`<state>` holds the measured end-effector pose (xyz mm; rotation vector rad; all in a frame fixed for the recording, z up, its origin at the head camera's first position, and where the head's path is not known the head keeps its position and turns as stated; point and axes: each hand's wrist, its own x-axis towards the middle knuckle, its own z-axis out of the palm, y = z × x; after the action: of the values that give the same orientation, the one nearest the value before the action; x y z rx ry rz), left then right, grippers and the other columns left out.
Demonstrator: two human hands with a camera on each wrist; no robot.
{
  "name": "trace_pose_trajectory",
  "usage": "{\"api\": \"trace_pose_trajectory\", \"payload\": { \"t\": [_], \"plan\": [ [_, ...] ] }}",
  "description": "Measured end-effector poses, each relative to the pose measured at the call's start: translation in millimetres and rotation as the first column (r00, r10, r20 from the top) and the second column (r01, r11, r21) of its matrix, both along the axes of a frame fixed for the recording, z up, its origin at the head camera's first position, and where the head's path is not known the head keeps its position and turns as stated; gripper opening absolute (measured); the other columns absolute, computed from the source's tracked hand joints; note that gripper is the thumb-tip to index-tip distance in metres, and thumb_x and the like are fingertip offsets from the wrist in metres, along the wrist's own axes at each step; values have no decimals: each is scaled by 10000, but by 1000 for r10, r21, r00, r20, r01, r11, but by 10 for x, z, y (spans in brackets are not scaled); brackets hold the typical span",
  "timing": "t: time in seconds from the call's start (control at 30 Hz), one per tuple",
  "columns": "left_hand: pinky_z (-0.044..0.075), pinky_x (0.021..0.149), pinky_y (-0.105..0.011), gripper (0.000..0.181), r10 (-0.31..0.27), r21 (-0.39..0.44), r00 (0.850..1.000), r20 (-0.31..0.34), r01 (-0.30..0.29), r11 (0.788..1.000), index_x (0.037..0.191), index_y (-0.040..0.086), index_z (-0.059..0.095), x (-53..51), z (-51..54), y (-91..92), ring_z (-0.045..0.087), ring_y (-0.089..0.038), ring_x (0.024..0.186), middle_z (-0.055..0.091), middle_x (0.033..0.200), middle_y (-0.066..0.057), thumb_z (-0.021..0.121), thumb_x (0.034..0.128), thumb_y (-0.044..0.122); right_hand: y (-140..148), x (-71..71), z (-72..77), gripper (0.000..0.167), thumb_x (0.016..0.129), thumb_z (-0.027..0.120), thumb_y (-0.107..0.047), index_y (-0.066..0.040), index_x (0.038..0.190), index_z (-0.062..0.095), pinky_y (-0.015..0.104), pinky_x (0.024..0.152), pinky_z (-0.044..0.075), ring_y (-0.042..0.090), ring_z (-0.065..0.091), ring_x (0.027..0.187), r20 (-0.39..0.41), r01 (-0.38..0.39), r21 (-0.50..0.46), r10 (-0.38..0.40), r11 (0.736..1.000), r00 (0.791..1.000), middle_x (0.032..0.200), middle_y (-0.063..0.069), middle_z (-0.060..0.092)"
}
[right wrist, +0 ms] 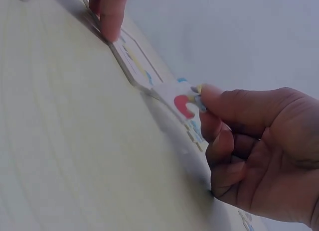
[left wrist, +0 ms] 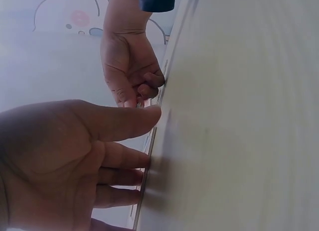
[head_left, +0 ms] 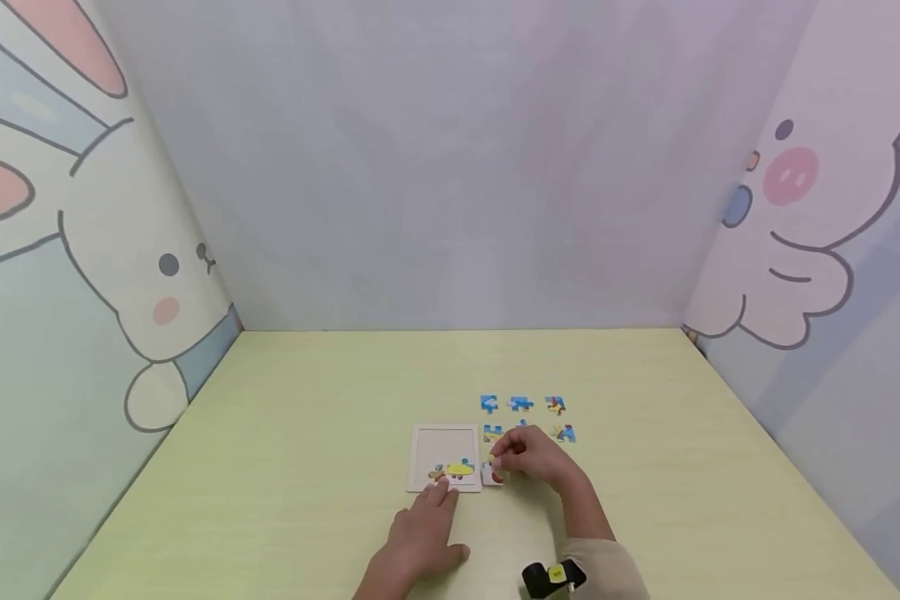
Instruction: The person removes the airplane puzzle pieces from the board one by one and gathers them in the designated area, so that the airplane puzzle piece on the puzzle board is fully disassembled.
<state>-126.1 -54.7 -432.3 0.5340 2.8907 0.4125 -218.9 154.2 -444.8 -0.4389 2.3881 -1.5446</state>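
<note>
A square puzzle tray [head_left: 421, 454] with a pale wooden rim lies on the table, several joined pieces along its near side showing a yellow shape. My left hand [head_left: 426, 533] rests with extended fingers on the tray's near rim; in the left wrist view the left hand [left wrist: 60, 161] has its fingertips at the tray's edge. Between thumb and index finger my right hand [head_left: 536, 458] pinches a white puzzle piece with a red patch [right wrist: 182, 104]. That piece is tilted up beside the tray's right near corner, and I cannot tell whether it touches the rim.
Loose puzzle pieces lie in two rows right of the tray, among them a blue one [head_left: 489, 403], a blue one [head_left: 521, 404] and a multicoloured one [head_left: 556, 405]. My right hand partly covers the nearer row. Cartoon-printed walls enclose the yellowish table [head_left: 285, 433].
</note>
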Motion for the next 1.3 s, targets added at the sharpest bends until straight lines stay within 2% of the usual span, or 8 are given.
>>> {"api": "trace_pose_trajectory", "payload": {
  "t": [0.23,0.5,0.73,0.9,1.1,1.3],
  "plan": [
    [408,849,-587,709,0,23,1000,0,0,1000,1296,-5,501,4,-17,-7,376,-344,1260,409,1390,-152,730,744,376,39,-37,-96,37,831,678,-57,-26,844,661,270,548,396,160,475,630,-45,21,62,-18,998,999,723,23,580],
    [393,858,-607,697,-3,33,1000,-2,3,999,1298,-14,499,19,-29,-29,379,-361,1256,406,1389,-168,726,754,359,-62,-64,-138,43,805,686,-36,-49,809,645,286,566,408,171,485,647,-73,142,158,-132,977,989,710,14,562],
    [410,843,-579,567,-16,20,1000,-27,16,1000,1279,9,531,26,-27,-32,386,-347,1255,422,1381,-162,675,818,307,-88,-87,-132,56,784,692,-46,-74,789,643,291,576,400,172,485,642,-60,204,186,-196,961,979,696,13,563],
    [397,866,-577,600,-16,25,1000,1,16,1000,1285,10,527,18,-10,-47,363,-334,1277,399,1403,-153,684,807,337,-86,-87,-105,56,778,705,-60,-77,784,652,295,576,396,177,482,650,-53,190,190,-184,963,982,705,11,569],
    [377,892,-590,627,-14,51,999,34,12,999,1287,10,526,24,11,-55,342,-331,1292,382,1416,-154,689,796,365,-54,-94,-115,50,778,706,-45,-61,795,662,287,560,379,164,465,635,-71,143,169,-133,975,989,705,3,574],
    [419,857,-555,564,3,85,1000,-10,-3,996,1265,41,552,31,53,-53,411,-323,1244,449,1360,-154,669,823,369,-32,-91,-95,68,808,684,-66,-42,867,658,284,542,398,154,474,612,-74,88,136,-78,987,994,700,9,561]
  ]
}}
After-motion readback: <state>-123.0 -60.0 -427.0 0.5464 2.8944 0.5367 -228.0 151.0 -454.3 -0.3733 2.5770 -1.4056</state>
